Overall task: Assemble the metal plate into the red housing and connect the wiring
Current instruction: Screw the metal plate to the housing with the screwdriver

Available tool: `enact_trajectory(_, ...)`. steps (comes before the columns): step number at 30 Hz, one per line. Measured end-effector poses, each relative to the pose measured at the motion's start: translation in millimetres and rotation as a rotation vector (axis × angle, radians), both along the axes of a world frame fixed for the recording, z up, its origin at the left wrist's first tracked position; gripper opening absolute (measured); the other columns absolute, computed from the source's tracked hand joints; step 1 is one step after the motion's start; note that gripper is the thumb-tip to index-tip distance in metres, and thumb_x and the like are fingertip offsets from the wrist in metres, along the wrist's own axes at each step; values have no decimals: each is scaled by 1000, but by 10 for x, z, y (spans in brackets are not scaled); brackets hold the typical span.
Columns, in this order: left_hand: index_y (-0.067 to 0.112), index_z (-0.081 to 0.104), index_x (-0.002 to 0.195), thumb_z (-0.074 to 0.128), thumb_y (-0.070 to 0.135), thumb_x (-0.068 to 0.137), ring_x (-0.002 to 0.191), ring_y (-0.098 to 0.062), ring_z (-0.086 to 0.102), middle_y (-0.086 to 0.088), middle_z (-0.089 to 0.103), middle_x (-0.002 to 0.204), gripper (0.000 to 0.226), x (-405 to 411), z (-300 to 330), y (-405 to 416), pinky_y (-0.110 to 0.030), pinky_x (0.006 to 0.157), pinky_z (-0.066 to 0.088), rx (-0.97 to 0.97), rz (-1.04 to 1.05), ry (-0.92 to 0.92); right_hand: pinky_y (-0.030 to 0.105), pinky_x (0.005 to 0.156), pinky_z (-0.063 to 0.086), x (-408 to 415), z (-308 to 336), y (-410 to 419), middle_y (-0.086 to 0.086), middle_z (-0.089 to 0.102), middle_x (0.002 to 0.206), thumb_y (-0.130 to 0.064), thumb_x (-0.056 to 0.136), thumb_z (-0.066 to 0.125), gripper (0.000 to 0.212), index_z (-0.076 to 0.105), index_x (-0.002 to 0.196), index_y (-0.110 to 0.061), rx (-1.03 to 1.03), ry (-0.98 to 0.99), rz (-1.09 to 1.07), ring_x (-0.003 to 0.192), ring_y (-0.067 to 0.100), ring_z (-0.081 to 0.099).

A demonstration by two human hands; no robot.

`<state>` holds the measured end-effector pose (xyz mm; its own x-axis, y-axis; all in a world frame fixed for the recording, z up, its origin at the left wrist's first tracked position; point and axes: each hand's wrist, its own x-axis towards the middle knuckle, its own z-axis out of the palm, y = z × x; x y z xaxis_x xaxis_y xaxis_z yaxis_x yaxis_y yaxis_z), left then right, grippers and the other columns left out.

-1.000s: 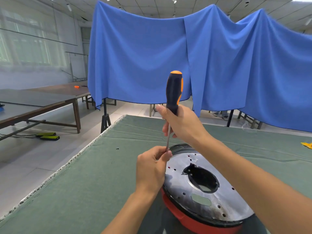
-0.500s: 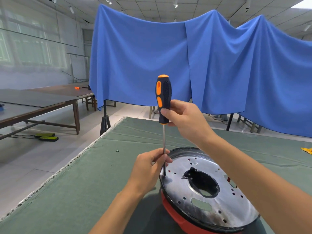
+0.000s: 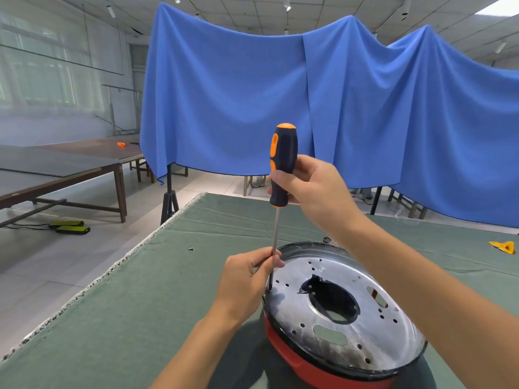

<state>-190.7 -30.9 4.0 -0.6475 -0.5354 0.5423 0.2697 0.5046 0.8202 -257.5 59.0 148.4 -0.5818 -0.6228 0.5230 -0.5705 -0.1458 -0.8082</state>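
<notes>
A round shiny metal plate (image 3: 331, 329) with a dark centre opening and many small holes lies in the red housing (image 3: 297, 360) on the green table. A black and orange screwdriver (image 3: 283, 161) stands upright, its tip on the plate's left edge. My right hand (image 3: 311, 186) grips the handle's lower part. My left hand (image 3: 247, 279) pinches the thin steel shaft just above the tip. The screw under the tip is hidden. No wiring is plainly visible.
The green cloth-covered table (image 3: 146, 310) ends at a frayed edge on the left. A tiny dark screw (image 3: 190, 249) lies on it. A yellow-orange item (image 3: 504, 246) sits at far right. Blue drapes (image 3: 351, 108) hang behind; brown tables (image 3: 64, 164) stand left.
The screwdriver went from leaning right to standing upright on the plate's left edge. My right hand re-gripped the handle and turned it, so the orange stripe now faces me. My left hand stayed on the shaft.
</notes>
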Motion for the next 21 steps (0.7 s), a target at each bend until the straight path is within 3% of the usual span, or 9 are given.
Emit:
enact_trajectory(2,26,73,81,64,12,90,74,-22,67,4,73,78,19,8,-15,7,-33,70,54,-21,-6,-32,25,64,56,-20,-14,13,-8,61,65,-17,80,75,23,55,89,-12,-19,48,-101,60,6,62)
enact_trajectory(4,31,70,81,69,11,85,74,-14,69,7,73,76,21,14,-7,58,-30,74,55,46,-14,-25,7,43,40,-21,-57,14,-12,52,59,-24,74,81,38,46,85,-14,-52,46,-180,43,-6,52)
enact_trajectory(7,27,71,75,70,7,83,67,-16,69,2,73,71,22,-7,-14,105,-37,73,57,166,-20,-4,4,43,38,-2,-102,18,-8,51,67,-31,77,78,40,44,91,-15,-70,31,-194,44,-10,52)
enact_trajectory(9,30,70,76,65,7,88,69,-13,70,5,74,72,26,-6,-16,91,-36,74,57,135,-19,-20,7,53,46,27,-94,27,-3,57,77,-26,83,72,32,47,99,-16,-18,24,-117,55,-9,56)
enact_trajectory(12,26,69,92,58,8,93,83,-5,71,9,74,82,22,-4,-30,36,-28,83,55,77,-61,-76,38,82,57,24,-71,55,17,67,95,-13,86,66,17,57,99,-11,80,11,-30,72,11,66)
enact_trajectory(13,25,68,98,55,8,94,87,-3,70,10,74,86,21,-5,-42,26,-23,84,54,45,-76,-94,41,82,57,6,-68,68,17,68,92,-13,84,70,16,58,95,-10,77,33,-53,72,15,68)
enact_trajectory(17,27,71,93,65,9,88,83,-8,70,10,75,80,19,-7,-65,66,-22,73,55,49,-57,-80,18,53,44,-37,-130,79,-15,54,62,-37,69,82,42,45,82,-22,78,142,-294,55,-6,55)
enact_trajectory(19,26,71,83,68,6,85,75,-16,71,3,74,74,21,-27,-65,80,-29,72,57,113,-52,-33,20,55,43,-33,-166,89,-14,53,66,-40,71,80,42,43,84,-24,76,130,-275,58,-2,56)
enact_trajectory(21,26,70,82,64,6,88,72,-17,71,3,74,73,22,-39,-67,59,-33,75,57,108,-47,-37,35,71,54,-28,-145,91,-4,60,78,-30,77,76,32,48,91,-21,74,74,-159,74,15,63)
